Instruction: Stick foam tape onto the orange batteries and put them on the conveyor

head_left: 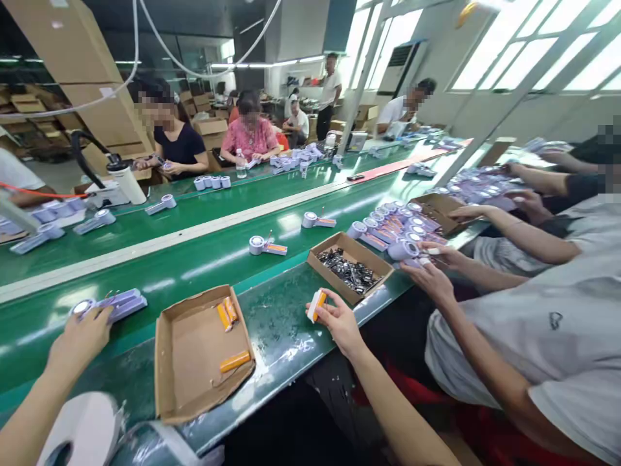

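Observation:
On the left, my left hand (80, 340) has its fingers closed round the round end of a pale lavender plastic housing (123, 305), which lies on the green belt with thin wires showing. My right hand (339, 320) pinches an orange cylindrical battery (317, 305) with a white piece along its side, held above the table's front edge. Between my hands is a shallow cardboard box (165, 362) with several orange batteries (235, 360) inside. Two more housings, one nearer (266, 246) and one farther (317, 221), rest on the belt, each with an orange strip in its handle.
A cardboard tray of small dark metal parts (349, 268) stands right of my right hand. Beyond it, a co-worker's hands (431, 275) hold another housing beside a pile of housings (402, 220). A white tape roll (85, 427) lies front left. People sit across the belt.

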Available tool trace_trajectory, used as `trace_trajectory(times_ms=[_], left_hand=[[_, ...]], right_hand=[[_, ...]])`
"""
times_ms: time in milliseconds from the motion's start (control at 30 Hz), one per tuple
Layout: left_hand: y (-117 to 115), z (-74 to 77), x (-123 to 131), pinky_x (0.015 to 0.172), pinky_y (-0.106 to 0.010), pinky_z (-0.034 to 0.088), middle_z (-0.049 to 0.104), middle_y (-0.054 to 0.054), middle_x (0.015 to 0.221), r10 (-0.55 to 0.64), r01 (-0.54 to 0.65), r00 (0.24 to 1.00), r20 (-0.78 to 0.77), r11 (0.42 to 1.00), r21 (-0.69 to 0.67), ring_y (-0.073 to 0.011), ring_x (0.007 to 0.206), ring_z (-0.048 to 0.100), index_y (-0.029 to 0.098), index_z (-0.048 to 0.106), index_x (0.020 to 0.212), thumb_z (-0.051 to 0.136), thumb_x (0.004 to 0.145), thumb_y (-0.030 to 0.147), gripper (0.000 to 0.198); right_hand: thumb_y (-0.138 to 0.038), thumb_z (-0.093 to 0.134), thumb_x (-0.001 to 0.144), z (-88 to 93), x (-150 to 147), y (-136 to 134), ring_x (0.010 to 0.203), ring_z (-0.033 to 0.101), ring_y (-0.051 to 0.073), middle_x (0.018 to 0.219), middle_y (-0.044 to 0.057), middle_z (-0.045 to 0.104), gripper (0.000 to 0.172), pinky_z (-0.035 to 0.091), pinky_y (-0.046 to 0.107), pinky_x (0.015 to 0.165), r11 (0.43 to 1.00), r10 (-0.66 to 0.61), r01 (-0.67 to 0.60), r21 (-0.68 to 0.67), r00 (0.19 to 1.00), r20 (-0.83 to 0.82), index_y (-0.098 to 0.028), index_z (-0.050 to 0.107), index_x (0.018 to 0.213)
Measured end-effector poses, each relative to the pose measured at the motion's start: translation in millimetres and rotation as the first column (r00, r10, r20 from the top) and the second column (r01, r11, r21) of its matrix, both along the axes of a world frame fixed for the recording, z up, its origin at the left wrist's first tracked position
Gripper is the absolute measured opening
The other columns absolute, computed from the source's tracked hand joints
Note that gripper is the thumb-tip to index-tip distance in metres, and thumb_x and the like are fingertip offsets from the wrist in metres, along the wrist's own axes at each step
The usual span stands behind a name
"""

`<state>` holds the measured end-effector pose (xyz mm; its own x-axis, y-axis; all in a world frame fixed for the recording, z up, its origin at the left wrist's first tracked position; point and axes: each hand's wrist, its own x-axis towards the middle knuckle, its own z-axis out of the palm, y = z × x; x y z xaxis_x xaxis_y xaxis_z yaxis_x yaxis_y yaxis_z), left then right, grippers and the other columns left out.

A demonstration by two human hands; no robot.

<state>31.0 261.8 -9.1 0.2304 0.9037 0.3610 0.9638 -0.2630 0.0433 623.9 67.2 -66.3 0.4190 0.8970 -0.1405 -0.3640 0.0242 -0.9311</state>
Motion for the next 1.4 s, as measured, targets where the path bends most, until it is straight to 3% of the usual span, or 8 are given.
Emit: trace_trajectory(times_ms=[200,467,600,767,1067,1167,1300,1400], left_hand=[[32,-2.6,52,0.108,-0.068,0.054,0.082,-0.004,0.118,-0.121,0.121,0.992,-0.04,0.993,-0.01,-0.045,0.112,0.071,0.044,0.074,0.109,0.036,0.091,0.061,0.046],[116,10.6,179,0.097,-0.048,0.06,0.079,-0.015,0.134,-0.375,0.268,0.915,-0.15,0.84,-0.471,-0.0408,0.125,0.069,0.028,0.084,0.096,0.067,0.074,0.032,0.028],[128,24.0,186,0.093,-0.038,0.056,0.081,-0.006,0.131,-0.434,0.249,0.89,-0.14,0.719,-0.649,-0.0323,0.115,0.075,0.03,0.083,0.089,0.061,0.083,0.037,0.024],[120,27.3,195,0.094,-0.039,0.055,0.082,-0.012,0.127,-0.403,0.21,0.887,-0.226,0.787,-0.58,-0.0369,0.123,0.07,0.028,0.084,0.095,0.068,0.08,0.037,0.024],[131,28.6,200,0.095,-0.03,0.049,0.084,-0.006,0.122,-0.318,0.205,0.946,-0.071,0.751,-0.627,-0.0262,0.114,0.073,0.029,0.081,0.116,0.057,0.099,0.041,0.032],[129,18.3,205,0.098,-0.032,0.05,0.081,-0.008,0.131,-0.261,0.175,0.964,-0.059,0.783,-0.597,-0.027,0.119,0.072,0.029,0.076,0.128,0.053,0.103,0.042,0.036],[126,10.7,216,0.096,-0.033,0.052,0.081,-0.009,0.131,-0.234,0.164,0.971,-0.055,0.811,-0.561,-0.0269,0.119,0.073,0.03,0.074,0.129,0.054,0.104,0.042,0.034],[127,10.8,224,0.094,-0.033,0.053,0.082,-0.01,0.127,-0.228,0.164,0.972,-0.053,0.828,-0.537,-0.0274,0.116,0.074,0.03,0.075,0.124,0.055,0.104,0.042,0.031]], right_hand=[[-0.056,0.105,0.066,-6.4,18,8,0.086,0.087,0.033,0.09,0.009,0.087,0.086,0.069,0.042,0.082,1.0,-0.001,0.001,0.021,1.0,0.014,-0.024,0.064,0.134],[-0.046,0.094,0.081,57.0,-47,123,0.098,0.087,0.027,0.106,0.009,0.088,0.07,0.067,0.044,0.097,0.883,0.373,-0.426,0.198,0.892,0.254,-0.024,0.06,0.137],[-0.035,0.087,0.087,72.0,-95,188,0.096,0.085,0.023,0.106,0.005,0.087,0.066,0.065,0.04,0.097,0.759,0.537,-0.643,0.101,0.706,0.461,-0.024,0.059,0.146],[-0.024,0.081,0.091,70.1,-148,248,0.091,0.079,0.019,0.097,-0.001,0.085,0.063,0.061,0.032,0.095,0.725,0.54,-0.689,-0.021,0.548,0.639,-0.023,0.06,0.151],[-0.021,0.072,0.096,45.8,-172,259,0.087,0.078,0.019,0.091,0.0,0.084,0.057,0.06,0.031,0.09,0.769,0.514,-0.614,-0.18,0.426,0.744,-0.019,0.061,0.152],[-0.023,0.068,0.103,49.9,-176,259,0.094,0.08,0.02,0.103,0.005,0.087,0.055,0.059,0.032,0.093,0.771,0.472,-0.588,-0.244,0.271,0.839,-0.018,0.057,0.157],[-0.035,0.058,0.113,59.3,-178,255,0.109,0.082,0.027,0.119,0.014,0.085,0.055,0.058,0.034,0.097,0.765,0.373,-0.476,-0.435,-0.224,0.9,-0.02,0.049,0.165],[-0.041,0.061,0.112,66.2,-176,250,0.115,0.082,0.035,0.123,0.022,0.083,0.054,0.059,0.039,0.098,0.773,0.355,-0.38,-0.508,-0.404,0.843,-0.018,0.056,0.161]])
